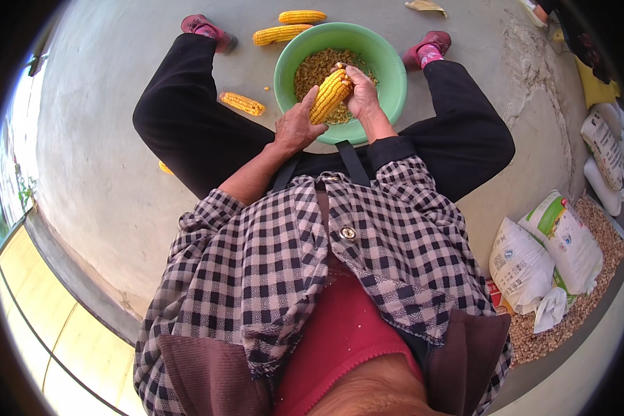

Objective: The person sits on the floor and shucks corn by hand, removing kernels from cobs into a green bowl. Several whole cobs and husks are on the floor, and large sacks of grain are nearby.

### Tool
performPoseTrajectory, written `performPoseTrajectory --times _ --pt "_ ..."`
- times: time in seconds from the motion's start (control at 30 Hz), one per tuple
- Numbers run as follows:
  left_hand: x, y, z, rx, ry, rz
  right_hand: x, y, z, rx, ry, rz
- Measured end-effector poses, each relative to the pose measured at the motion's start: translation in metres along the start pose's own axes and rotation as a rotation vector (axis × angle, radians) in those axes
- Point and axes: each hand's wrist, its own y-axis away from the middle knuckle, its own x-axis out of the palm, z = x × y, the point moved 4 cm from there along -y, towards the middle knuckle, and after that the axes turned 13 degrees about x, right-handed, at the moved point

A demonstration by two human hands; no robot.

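An ear of yellow corn (329,98) is held in both hands above a green plastic basin (390,78). My left hand (297,124) grips its lower end, index finger laid along one side and thumb underneath. At the upper end, my right hand (363,92) has its fingers pressed against the tip, where some pale kernels show. Loose corn kernels (314,67) cover the basin's bottom. The basin stands on the floor between my spread legs. Part of the right fingers is hidden behind the ear.
Two corn ears, one above (302,16) and one below (281,35), lie beyond the basin. Another ear (243,103) rests by my left leg. A dry husk (426,7) lies far off. Filled sacks (564,242) sit on a brown heap (546,340) at right. Another person's foot (534,13) shows top right.
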Motion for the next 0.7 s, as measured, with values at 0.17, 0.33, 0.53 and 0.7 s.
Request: performPoseTrajectory --times 0.17,0.33,0.53,0.7 --pt "-0.001 -0.002 0.004 -0.065 0.076 0.014 0.003 0.003 0.001 -0.015 0.050 0.036" --pt "0.014 -0.009 0.023 -0.109 0.586 -0.036 0.001 0.002 -0.002 0.021 0.020 -0.072" --pt "0.015 -0.001 0.013 -0.533 1.176 0.106 0.009 0.013 -0.003 0.090 0.321 -0.239" --pt "0.023 0.000 0.021 -0.697 1.377 0.197 0.004 0.015 0.002 0.141 0.329 -0.221"
